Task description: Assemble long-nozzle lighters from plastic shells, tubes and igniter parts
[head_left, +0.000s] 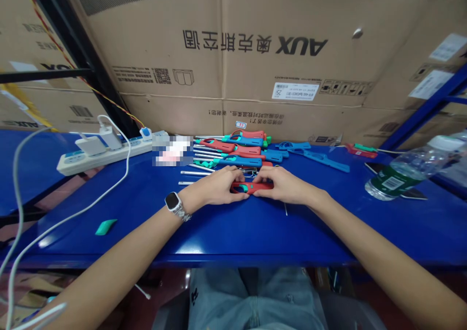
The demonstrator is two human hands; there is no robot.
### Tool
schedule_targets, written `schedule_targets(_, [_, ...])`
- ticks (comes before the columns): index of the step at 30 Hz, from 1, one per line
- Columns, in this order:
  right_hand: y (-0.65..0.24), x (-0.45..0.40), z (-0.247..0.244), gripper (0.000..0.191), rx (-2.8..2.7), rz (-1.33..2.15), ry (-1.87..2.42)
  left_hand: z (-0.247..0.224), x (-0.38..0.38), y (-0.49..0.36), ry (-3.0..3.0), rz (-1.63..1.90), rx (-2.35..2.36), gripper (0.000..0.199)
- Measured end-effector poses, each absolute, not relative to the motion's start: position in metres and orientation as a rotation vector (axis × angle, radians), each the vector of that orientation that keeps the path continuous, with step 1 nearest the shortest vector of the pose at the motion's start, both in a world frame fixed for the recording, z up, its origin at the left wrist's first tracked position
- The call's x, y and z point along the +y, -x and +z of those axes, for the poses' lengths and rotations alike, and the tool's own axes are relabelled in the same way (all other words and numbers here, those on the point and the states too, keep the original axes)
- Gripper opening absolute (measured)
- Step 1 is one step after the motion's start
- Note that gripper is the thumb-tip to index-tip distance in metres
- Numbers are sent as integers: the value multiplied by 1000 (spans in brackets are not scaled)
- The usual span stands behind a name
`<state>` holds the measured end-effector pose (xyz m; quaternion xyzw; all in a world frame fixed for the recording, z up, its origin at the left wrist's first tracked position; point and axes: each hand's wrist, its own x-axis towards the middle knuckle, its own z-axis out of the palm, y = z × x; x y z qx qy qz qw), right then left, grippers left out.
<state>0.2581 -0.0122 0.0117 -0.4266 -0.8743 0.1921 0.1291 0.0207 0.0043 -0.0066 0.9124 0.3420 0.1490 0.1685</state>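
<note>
Between my two hands lies a red long-nosed lighter point(251, 188) with a green trigger. My left hand point(222, 185) grips its trigger end, thumb in front and fingers behind. A metal tube point(186, 183) sticks out to the left beyond that hand and seems to belong to it. My right hand point(281, 184) pinches the other end of the red body. Just behind my hands lie several red and blue long-nosed lighters point(246, 162) in a pile, tubes toward the left. Small metal parts between my fingertips are too small to make out.
Blue plastic shells point(324, 161) lie right of the pile. A water bottle point(397, 174) stands tilted over a dark flat object at the right. A white power strip point(105, 150) with cables and a green piece point(106, 227) are at the left. A large carton point(233, 38) walls the back.
</note>
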Motion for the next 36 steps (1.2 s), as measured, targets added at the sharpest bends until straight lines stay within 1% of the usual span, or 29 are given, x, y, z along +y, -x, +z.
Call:
schedule_targets(5, [-263,-14,8,23,-2511,546,1196,-8,6,-21,-2593,410,992,34])
schedule_targets(10, [-267,-12,8,19,-2558,497,1142,-6,6,-17,-2609,438,951,39])
schedule_targets(20, [-270,-10,5,24,-2568,493,1099,-3,4,-14,-2640,452,970,45])
schedule_targets(24, [-271,-9,1,25,-2571,452,1061,-3,5,-13,-2627,462,974,43])
schedule_targets(28, [-269,-9,-1,25,-2561,482,1078,-4,5,-14,-2624,417,982,42])
schedule_targets(33, [-266,-9,1,25,-2556,525,1121,-5,4,-15,-2624,438,977,35])
schedule_targets(36, [-264,-9,2,26,-2563,530,1126,-6,3,-15,-2628,461,966,37])
